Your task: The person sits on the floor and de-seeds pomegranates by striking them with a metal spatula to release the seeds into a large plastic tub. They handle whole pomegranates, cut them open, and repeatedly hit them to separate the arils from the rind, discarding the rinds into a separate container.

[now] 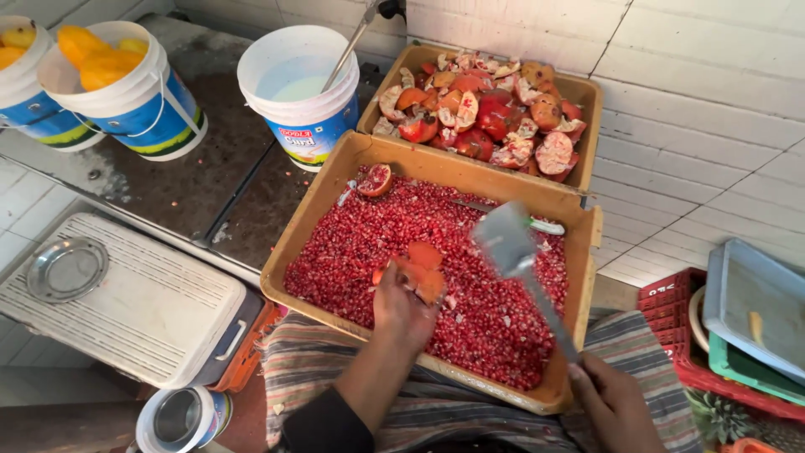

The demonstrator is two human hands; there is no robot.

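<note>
A: Which step is in hand?

B: A pomegranate half [422,270] is gripped cut side down by the left hand [402,309] over the seed tray [312,220]. A metal spatula [508,242], blurred, is clenched in the right hand [614,401], raised just right of the fruit.

A: What is called for next?

B: Probably a firm tap on the rind, so seeds are shed into the tray; the fingers must be spared.

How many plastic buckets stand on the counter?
3: one bucket at far left, cropped, and a second, both holding yellow fruit; a third with a ladle. More may be out of frame.
</note>
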